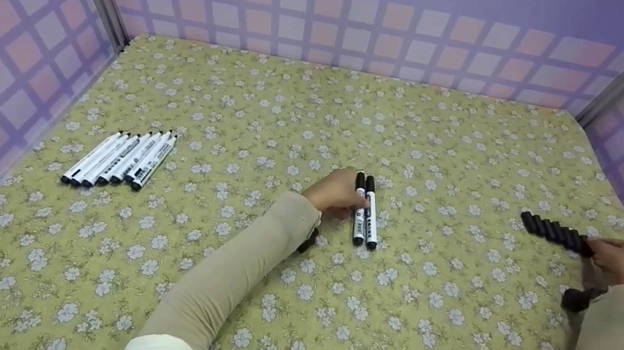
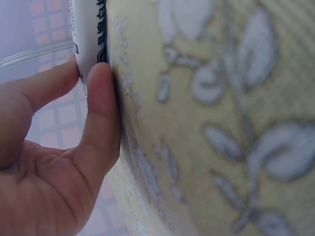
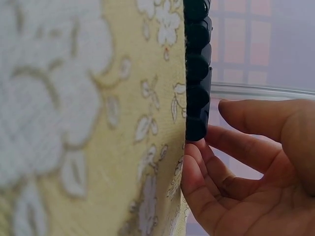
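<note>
Two white markers with black caps lie side by side mid-table: the left marker and the right marker. My left hand reaches over the left one. In the left wrist view, thumb and finger pinch a white marker barrel from both sides. At the far right, my right hand is at the near end of a slanting row of black marker caps. The right wrist view has its fingers touching the end cap, while the thumb stays apart from it.
Several uncapped white markers lie in a slanted row at the left. A yellow floral cloth covers the table. Purple checked panels stand at the back and both sides.
</note>
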### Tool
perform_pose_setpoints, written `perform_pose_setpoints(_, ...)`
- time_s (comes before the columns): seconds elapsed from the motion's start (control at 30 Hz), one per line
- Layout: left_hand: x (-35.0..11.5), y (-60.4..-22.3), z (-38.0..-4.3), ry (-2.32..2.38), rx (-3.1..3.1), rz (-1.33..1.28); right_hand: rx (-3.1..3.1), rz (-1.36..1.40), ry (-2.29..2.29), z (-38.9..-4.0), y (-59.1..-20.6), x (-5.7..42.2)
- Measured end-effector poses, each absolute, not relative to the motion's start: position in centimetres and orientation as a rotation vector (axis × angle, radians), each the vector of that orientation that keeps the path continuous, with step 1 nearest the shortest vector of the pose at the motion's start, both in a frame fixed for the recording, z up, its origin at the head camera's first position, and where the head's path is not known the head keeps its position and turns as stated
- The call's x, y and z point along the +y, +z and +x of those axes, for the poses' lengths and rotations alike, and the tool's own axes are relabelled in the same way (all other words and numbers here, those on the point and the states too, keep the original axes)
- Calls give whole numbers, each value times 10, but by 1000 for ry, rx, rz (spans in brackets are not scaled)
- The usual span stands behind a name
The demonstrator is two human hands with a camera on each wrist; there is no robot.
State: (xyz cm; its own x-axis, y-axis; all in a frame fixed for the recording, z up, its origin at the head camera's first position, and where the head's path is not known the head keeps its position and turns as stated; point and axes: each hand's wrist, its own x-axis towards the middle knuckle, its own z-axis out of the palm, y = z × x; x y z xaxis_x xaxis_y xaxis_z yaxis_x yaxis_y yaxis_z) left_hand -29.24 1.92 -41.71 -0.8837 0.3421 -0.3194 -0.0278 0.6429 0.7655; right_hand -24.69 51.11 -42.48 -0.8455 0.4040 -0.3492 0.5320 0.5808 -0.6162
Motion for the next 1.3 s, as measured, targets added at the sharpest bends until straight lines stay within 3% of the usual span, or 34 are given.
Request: perform_pose_setpoints(1.3, 6, -417, -302, 1436, 2134, 63, 2672, 805, -1119, -243, -428, 509)
